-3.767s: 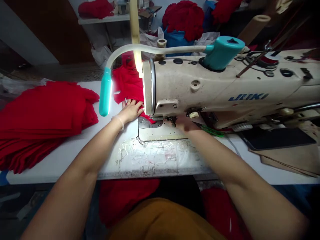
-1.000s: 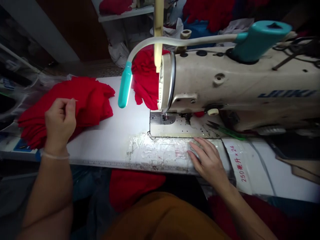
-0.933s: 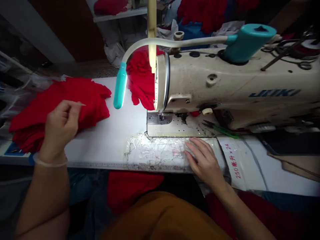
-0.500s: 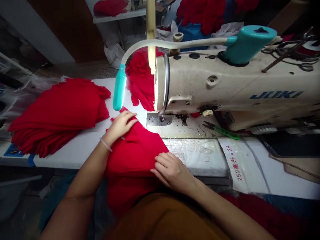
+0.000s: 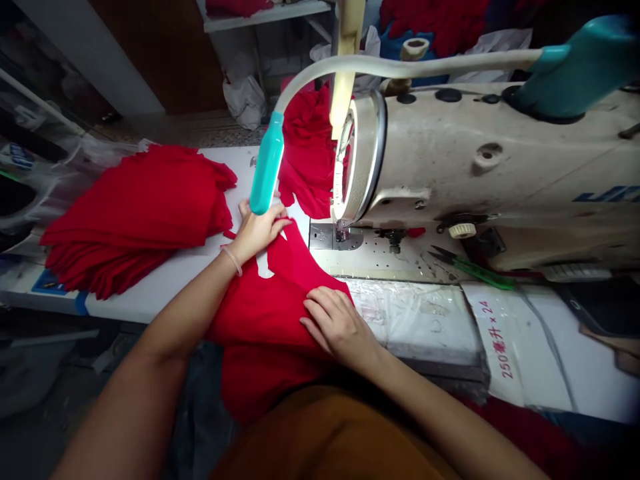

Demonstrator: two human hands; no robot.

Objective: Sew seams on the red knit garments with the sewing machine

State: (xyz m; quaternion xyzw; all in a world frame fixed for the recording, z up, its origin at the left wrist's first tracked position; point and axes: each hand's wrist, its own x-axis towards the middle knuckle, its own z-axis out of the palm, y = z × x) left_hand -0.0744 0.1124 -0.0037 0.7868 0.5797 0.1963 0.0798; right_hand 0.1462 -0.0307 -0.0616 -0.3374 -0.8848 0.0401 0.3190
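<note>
A red fabric piece [image 5: 273, 300] lies on the white table in front of the cream sewing machine [image 5: 480, 167] and hangs over the near edge. My left hand [image 5: 257, 230] pinches the piece's far corner, just left of the needle plate [image 5: 335, 237] and under the teal lamp head [image 5: 267, 173]. My right hand [image 5: 337, 323] rests flat on the fabric's right side, fingers spread, pressing it onto the table.
A stack of red fabric pieces [image 5: 135, 213] lies at the table's left. More red fabric [image 5: 307, 157] hangs behind the machine. Green-handled snips [image 5: 475, 267] lie under the machine arm. A printed plastic bag [image 5: 500, 333] lies at the right, taped plastic sheeting [image 5: 415, 313] beside it.
My left hand left the stack and drew a red piece to the table in front of the machine. My right hand moved from the plastic sheeting onto this piece.
</note>
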